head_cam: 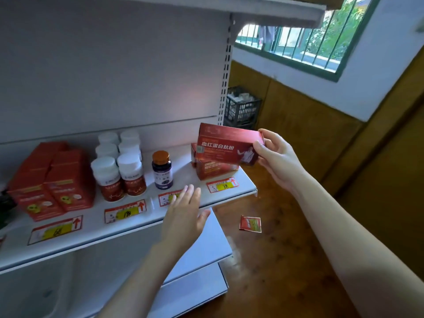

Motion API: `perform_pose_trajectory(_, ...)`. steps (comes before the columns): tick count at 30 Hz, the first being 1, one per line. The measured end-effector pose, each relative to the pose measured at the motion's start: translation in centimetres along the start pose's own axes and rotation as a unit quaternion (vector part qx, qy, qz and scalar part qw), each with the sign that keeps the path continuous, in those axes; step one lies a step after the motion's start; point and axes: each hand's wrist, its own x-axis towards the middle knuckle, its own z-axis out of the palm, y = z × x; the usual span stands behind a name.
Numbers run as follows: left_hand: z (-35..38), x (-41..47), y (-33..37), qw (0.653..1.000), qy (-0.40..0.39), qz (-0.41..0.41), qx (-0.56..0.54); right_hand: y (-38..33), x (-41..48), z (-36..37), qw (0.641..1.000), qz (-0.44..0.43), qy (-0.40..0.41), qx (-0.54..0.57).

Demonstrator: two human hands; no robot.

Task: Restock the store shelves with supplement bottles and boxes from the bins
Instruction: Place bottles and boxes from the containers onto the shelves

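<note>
My right hand (276, 154) grips the right end of a long red supplement box (226, 145), held just above another red box (214, 169) that lies at the right end of the white shelf (243, 187). My left hand (183, 216) hovers flat and empty in front of the shelf edge, fingers straight. On the shelf stand a dark bottle with an orange cap (162, 169), several white-capped red bottles (119, 164) and several red boxes (50, 180) at the left.
Red and yellow price tags (125, 213) line the shelf front. A lower shelf (215, 244) juts out below. A red sachet (250, 223) lies on the brown floor. A black crate (242, 107) stands by the wall under a barred window (298, 37).
</note>
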Motion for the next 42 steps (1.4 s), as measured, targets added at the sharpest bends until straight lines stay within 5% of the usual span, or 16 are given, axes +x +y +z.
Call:
perform_pose_trajectory(11, 3.1, 4.1, -0.4, 0.998, 0.007, 0.018, 0.067, 1.1, 9.5, 0.8, 0.999, -0.004, -0.026, 0.024)
perform_pose_trajectory(24, 6.5, 5.2, 1.9, 0.988, 0.059, -0.116, 0.088, 3.6, 19.6, 0.7, 0.989, -0.018, -0.146, -0.025)
perform_pose_trajectory(42, 9.5, 5.4, 2.0, 0.969, 0.08, -0.178, 0.152, 9.9, 21.1, 0.8, 0.961, 0.177, -0.211, -0.008)
